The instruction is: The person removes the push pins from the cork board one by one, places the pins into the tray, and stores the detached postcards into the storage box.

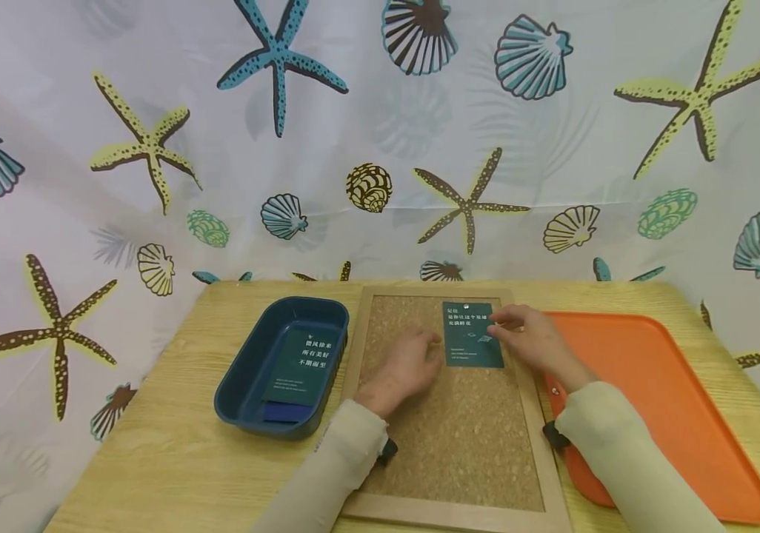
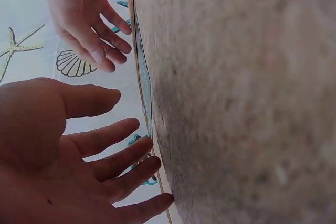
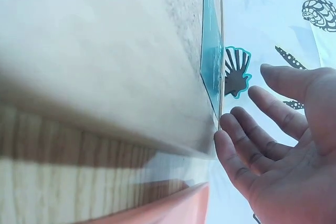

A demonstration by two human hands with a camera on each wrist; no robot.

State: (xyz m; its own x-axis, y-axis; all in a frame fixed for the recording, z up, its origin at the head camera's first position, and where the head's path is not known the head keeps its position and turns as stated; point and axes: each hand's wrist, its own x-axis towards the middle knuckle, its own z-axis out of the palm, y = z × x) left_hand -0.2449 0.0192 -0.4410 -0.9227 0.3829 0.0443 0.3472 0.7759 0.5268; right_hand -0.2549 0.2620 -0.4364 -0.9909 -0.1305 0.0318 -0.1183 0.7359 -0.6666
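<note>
A dark green card (image 1: 473, 337) with white writing lies against the upper part of a wood-framed cork board (image 1: 460, 437). At the card's top edge sits a small shiny pin (image 1: 466, 306). My left hand (image 1: 407, 364) is just left of the card, over the cork. In the left wrist view, that hand's fingers (image 2: 113, 169) are spread and hold nothing. My right hand (image 1: 535, 339) hovers at the card's right edge. Loosely bent fingers (image 3: 252, 153) show in the right wrist view, with nothing between them and the thumb.
Left of the board, a dark blue tray (image 1: 230, 396) holds another green card (image 1: 303, 363) and a blue piece (image 1: 287, 411). An orange tray (image 1: 660, 400) lies on the right, with a small shiny pin (image 1: 555, 391) near its left edge. A shell-print curtain (image 1: 353, 244) hangs behind the wooden table (image 1: 160, 444).
</note>
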